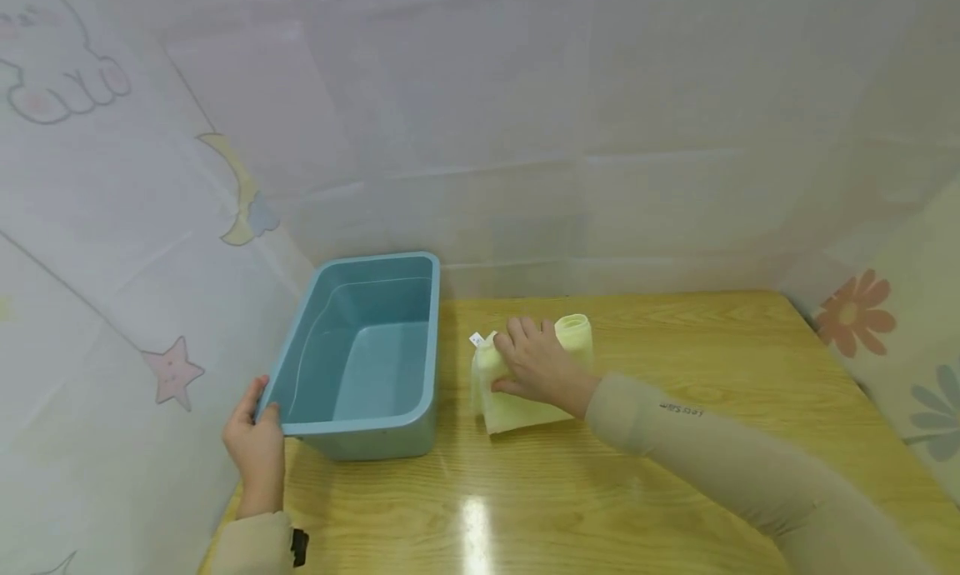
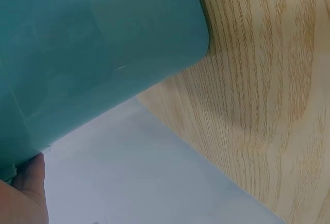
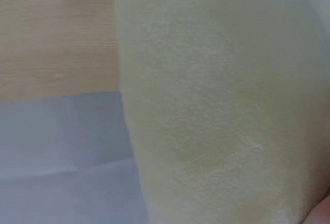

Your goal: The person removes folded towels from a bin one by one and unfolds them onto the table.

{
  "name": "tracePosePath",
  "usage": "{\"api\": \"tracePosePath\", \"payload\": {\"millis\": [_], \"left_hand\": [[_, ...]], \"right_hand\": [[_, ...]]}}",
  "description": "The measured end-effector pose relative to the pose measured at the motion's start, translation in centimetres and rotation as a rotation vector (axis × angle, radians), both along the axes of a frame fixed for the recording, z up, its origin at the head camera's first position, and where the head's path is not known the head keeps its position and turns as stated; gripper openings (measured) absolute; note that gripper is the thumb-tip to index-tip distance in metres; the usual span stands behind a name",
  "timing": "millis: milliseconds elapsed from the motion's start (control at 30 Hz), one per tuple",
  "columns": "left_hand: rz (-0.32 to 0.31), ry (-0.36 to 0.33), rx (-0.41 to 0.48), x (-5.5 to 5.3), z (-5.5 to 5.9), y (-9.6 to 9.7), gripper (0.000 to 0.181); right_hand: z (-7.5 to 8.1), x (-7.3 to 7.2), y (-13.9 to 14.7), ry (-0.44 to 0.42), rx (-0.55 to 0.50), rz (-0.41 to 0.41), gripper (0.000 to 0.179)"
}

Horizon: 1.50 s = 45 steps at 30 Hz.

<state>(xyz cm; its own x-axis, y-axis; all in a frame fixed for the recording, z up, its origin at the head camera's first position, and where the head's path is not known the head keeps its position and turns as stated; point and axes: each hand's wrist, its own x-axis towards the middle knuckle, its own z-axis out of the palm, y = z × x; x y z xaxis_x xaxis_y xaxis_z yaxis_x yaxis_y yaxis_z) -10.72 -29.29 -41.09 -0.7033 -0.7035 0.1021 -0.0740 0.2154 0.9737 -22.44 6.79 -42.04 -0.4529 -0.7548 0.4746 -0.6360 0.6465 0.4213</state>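
Observation:
A blue-green plastic basin (image 1: 375,429) stands on the left part of the table, with nothing inside it. My left hand (image 1: 257,446) grips its near left corner, thumb over the rim and fingers outside. From the left wrist, the basin's outer wall (image 2: 103,64) fills the upper left, and part of the left hand (image 2: 28,195) shows below it. To the right of the basin, my right hand (image 1: 542,362) holds a folded pale yellow towel (image 1: 525,412) from above. One end of it is rolled, and a small white tag sticks out. Plush towel fabric (image 3: 206,100) fills most of the right wrist view.
The wooden table (image 1: 697,342) extends right and toward me. Behind it hangs a pale sheet (image 1: 510,142), which also runs along the left and right sides, printed with a star (image 1: 174,371), a moon and flowers (image 1: 855,312).

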Motion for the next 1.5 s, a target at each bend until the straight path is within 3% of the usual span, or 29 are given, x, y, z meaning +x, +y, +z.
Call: {"api": "tracePosePath", "payload": {"millis": [300, 567, 1067, 1500], "left_hand": [[0.001, -0.006, -0.004, -0.5, -0.5, -0.2, 0.047], [-0.003, 0.009, -0.013, -0.7, -0.5, 0.3, 0.048], [0.020, -0.018, -0.009, -0.6, -0.8, 0.2, 0.050], [0.023, -0.019, -0.002, -0.4, -0.7, -0.1, 0.050]], "right_hand": [[-2.5, -1.4, -0.8, -0.062, 0.010, -0.042, 0.073], [-3.7, -3.2, -1.1, -0.074, 0.032, -0.099, 0.071], [-5.9, -7.3, -1.9, -0.100, 0.002, -0.136, 0.073], [-7.7, -10.6, -2.6, -0.152, 0.041, -0.157, 0.074]]}}
